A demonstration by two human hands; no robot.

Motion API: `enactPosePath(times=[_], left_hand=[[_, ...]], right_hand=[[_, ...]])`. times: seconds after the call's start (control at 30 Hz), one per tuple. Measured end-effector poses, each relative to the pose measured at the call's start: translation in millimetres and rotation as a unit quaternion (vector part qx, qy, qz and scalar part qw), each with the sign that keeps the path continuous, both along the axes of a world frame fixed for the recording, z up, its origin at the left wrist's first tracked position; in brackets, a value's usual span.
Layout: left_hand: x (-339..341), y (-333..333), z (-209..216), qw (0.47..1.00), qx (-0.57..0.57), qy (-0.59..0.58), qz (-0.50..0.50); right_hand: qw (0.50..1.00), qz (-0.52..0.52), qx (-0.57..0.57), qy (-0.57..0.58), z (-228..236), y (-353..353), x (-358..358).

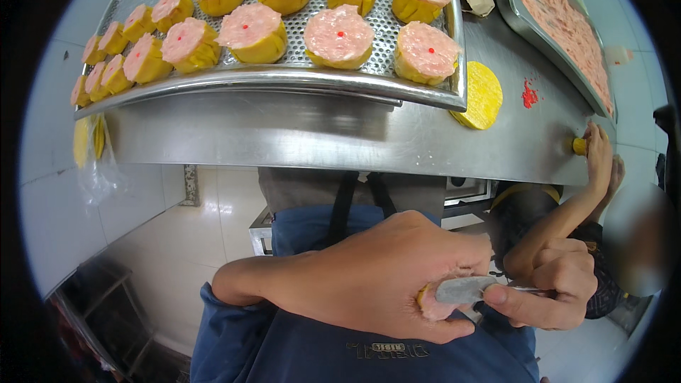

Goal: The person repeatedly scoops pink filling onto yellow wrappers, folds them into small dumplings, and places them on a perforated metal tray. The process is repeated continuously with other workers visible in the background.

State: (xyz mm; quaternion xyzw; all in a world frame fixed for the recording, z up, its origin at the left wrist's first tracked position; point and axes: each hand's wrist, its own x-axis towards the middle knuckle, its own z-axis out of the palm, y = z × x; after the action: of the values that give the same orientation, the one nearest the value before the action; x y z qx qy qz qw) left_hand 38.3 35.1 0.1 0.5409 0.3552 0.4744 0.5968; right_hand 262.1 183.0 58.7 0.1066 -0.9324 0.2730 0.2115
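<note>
My left hand [376,276] is in front of my body, curled around a siu mai dumpling [433,306]. Pink filling and a bit of yellow wrapper show at the opening between thumb and forefinger; the rest is hidden in the hand. My right hand [553,287] grips a small metal spatula [461,289], whose flat blade lies on the filling. Beyond my hands, a perforated metal tray [284,78] bears several finished siu mai [340,35], yellow-wrapped, with pink tops and many with a red dot.
A stack of round yellow wrappers [479,96] sits beside the tray on the steel table [284,135]. Red bits [530,93] lie nearby. A metal pan [592,81] holds pink filling. At the right, a co-worker's hand [599,152] touches a yellow dumpling [579,146]. A plastic bag [99,170] hangs at left.
</note>
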Motion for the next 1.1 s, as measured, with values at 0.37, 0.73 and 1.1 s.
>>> enactPosePath(times=[0.37, 0.73, 1.1], left_hand=[[-15, -9, 11, 0.993, -0.104, -0.048, 0.040], [-8, -1, 7, 0.999, -0.039, 0.002, 0.012], [-6, -1, 0, 0.997, 0.043, 0.031, 0.057]], right_hand=[[0.995, -0.097, -0.018, 0.015, 3, -1, 9], [0.995, -0.096, -0.020, 0.015, 0, -9, 3], [0.996, -0.083, -0.001, -0.026, 1, -3, 8]])
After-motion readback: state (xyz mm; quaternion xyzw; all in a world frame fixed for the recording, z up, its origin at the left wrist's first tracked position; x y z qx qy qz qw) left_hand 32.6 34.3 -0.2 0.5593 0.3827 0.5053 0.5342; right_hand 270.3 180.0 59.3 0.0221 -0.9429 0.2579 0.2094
